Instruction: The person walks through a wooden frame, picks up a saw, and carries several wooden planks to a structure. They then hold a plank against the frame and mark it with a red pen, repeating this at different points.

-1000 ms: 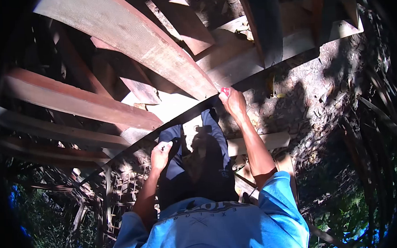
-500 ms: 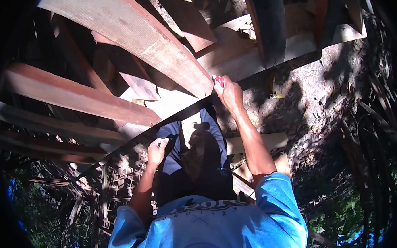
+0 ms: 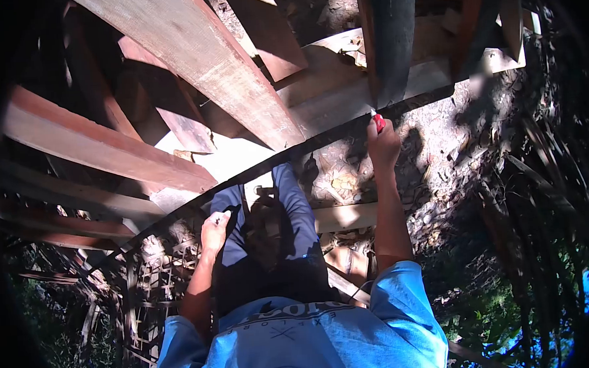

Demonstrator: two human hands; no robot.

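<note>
My right hand point(image 3: 384, 142) is closed around a small red tool point(image 3: 378, 122), whose pale tip points at the edge of a long board point(image 3: 331, 114) near the base of a dark upright beam point(image 3: 393, 41). In front of my left thigh, my left hand point(image 3: 215, 232) is closed; a small dark item shows at its fingers, too small to name. Between the hands, a wide pale plank point(image 3: 237, 74) ends at the board's edge.
More reddish planks point(image 3: 109, 149) fan out at the left. A loose board point(image 3: 348, 216) lies on the leaf-covered ground point(image 3: 460, 134) beside my legs. Woven sticks point(image 3: 158, 288) stand at lower left, with dry fronds point(image 3: 538, 186) at the right.
My right hand has moved right along the board's edge with the red tool, from the wide plank's end to the dark beam. My left hand stays closed near my thigh. The view has shifted slightly.
</note>
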